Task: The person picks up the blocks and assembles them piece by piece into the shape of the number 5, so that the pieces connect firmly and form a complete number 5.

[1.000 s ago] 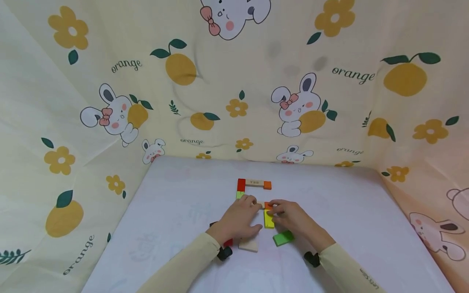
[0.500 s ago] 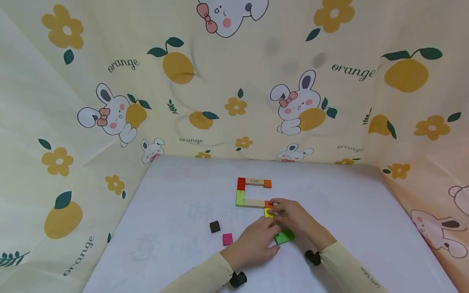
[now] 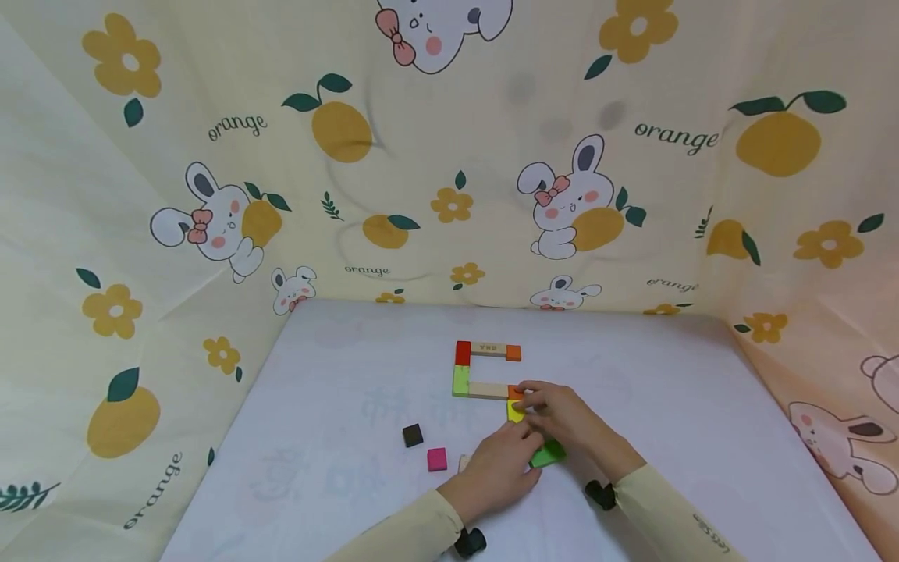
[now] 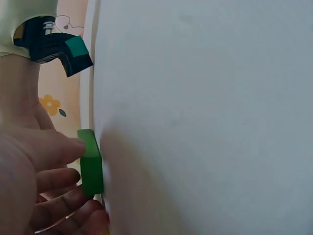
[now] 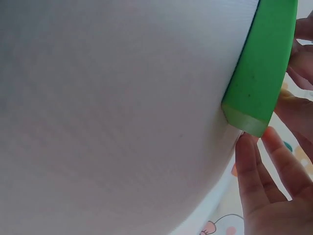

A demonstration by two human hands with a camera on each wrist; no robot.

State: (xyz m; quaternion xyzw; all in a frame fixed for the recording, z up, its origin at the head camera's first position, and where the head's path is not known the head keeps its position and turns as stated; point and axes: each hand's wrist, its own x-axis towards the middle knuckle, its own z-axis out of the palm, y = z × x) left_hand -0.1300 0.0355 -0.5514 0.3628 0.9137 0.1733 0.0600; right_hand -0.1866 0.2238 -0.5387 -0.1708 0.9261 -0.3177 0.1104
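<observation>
My left hand reaches in from the front and holds a green block that lies on the table, with thumb and fingers at its left end. In the left wrist view the thumb overlaps the green block, and curled fingers lie beneath it. My right hand rests its fingertips by a yellow block and an orange block, fingers fairly straight. These two blocks join a plain wooden block, a lime-green block, a red block, a printed wooden block and another orange block.
Left of the left hand lie a black block and a pink block. A pale wooden block is mostly hidden behind that hand. The white tabletop meets a cream printed cloth at the back.
My left hand has come away from the lime-green and plain wooden blocks, moving right and toward the front, to the green block. The green block has shifted slightly right. My right hand has stayed put.
</observation>
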